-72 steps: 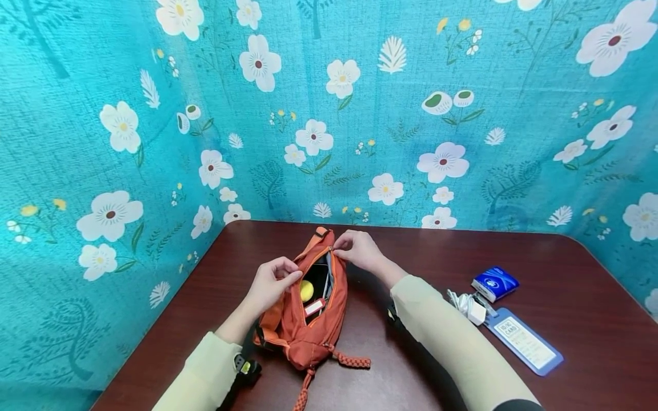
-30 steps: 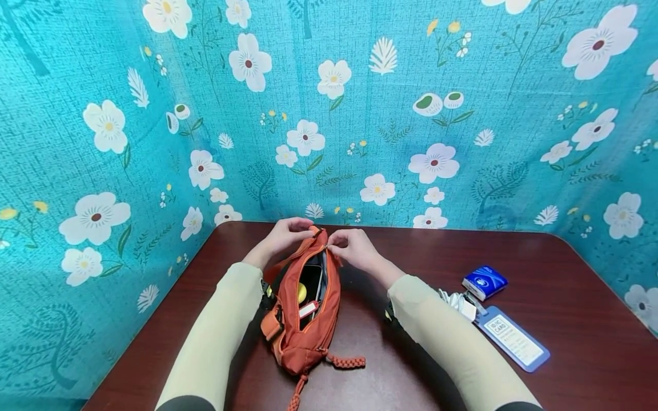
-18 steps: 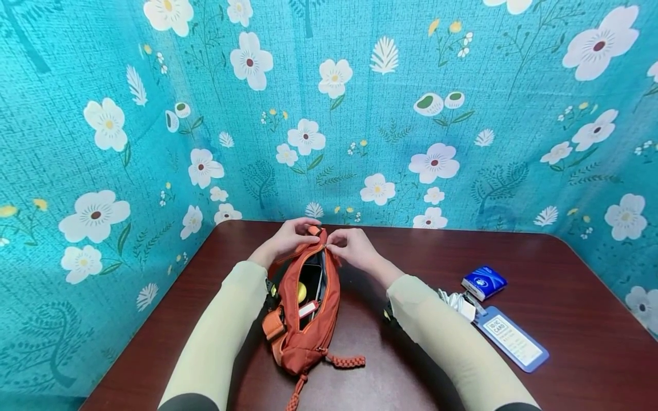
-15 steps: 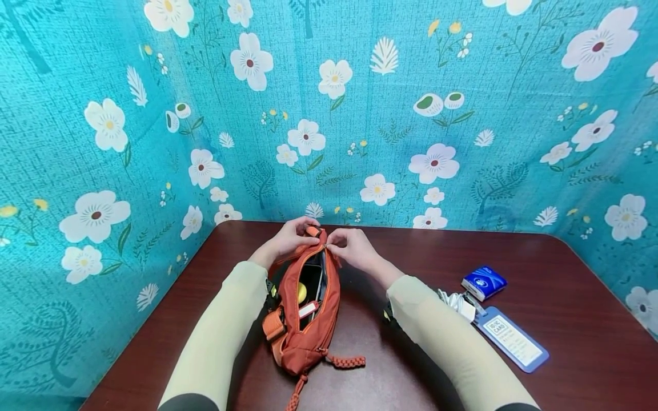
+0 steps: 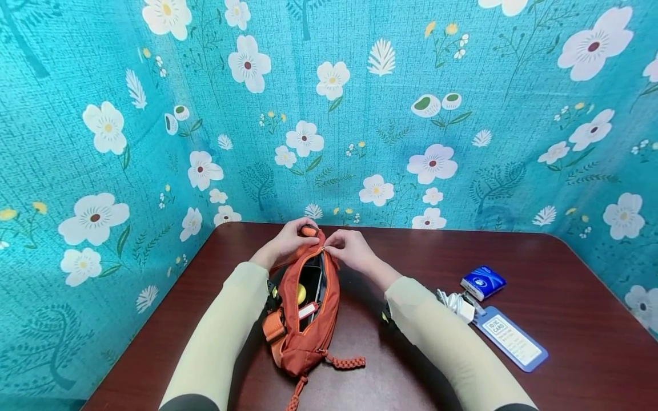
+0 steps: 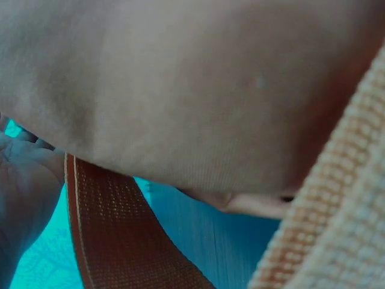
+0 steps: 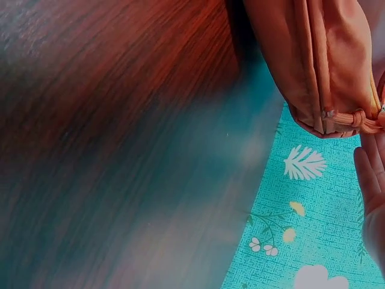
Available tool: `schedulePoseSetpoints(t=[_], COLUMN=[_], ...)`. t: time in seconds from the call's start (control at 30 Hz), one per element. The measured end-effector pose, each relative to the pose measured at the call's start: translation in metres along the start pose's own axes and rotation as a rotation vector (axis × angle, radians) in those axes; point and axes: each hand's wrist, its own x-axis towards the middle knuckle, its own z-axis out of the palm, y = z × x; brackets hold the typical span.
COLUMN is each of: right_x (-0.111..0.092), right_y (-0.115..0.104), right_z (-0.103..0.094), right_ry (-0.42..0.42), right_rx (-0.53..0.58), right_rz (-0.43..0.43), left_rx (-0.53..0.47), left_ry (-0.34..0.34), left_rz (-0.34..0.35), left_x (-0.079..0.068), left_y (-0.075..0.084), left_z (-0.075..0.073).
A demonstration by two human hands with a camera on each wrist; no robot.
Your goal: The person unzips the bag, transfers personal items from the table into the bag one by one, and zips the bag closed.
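Observation:
An orange-red waist bag point(image 5: 308, 348) lies lengthwise on the table, its zipper open. Inside show a dark phone-like slab point(image 5: 311, 277), a yellow round thing point(image 5: 301, 293) and a small red-and-white piece point(image 5: 308, 311). My left hand point(image 5: 288, 238) pinches the bag's far end beside the strap, whose webbing point(image 6: 114, 223) hangs close in the left wrist view. Across from it, my right hand point(image 5: 353, 250) pinches the zipper pull at the far end of the opening. In the right wrist view a knotted cord point(image 7: 355, 120) meets the fingers.
On the right of the dark wooden table point(image 5: 411, 354) lie a blue packet point(image 5: 483, 282), a white charger with its cable point(image 5: 460, 305) and a blue card holder point(image 5: 514, 338). Braided cord pulls point(image 5: 346, 362) trail from the bag's near end. A floral curtain point(image 5: 360, 114) hangs behind.
My left hand has moved from the bag's left opening edge to its far end and now grips there. The right hand keeps its hold at the zipper; the view has shifted slightly.

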Motion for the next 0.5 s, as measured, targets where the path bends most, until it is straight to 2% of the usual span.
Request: schedulePoseSetpoints(t=[0.27,0.5], right_x=[-0.006,-0.021], right_y=[-0.001,-0.008], right_z=[-0.001,0.001], right_ry=[-0.031,-0.133], right_rx=[0.024,0.074], right_rz=[-0.031,-0.085], left_rx=[0.027,0.047], left_ry=[0.037,0.069], left_rz=[0.018,0.059], left_x=[0.000,0.003], left_y=[0.003,-0.005], left_z=[-0.001,-0.002])
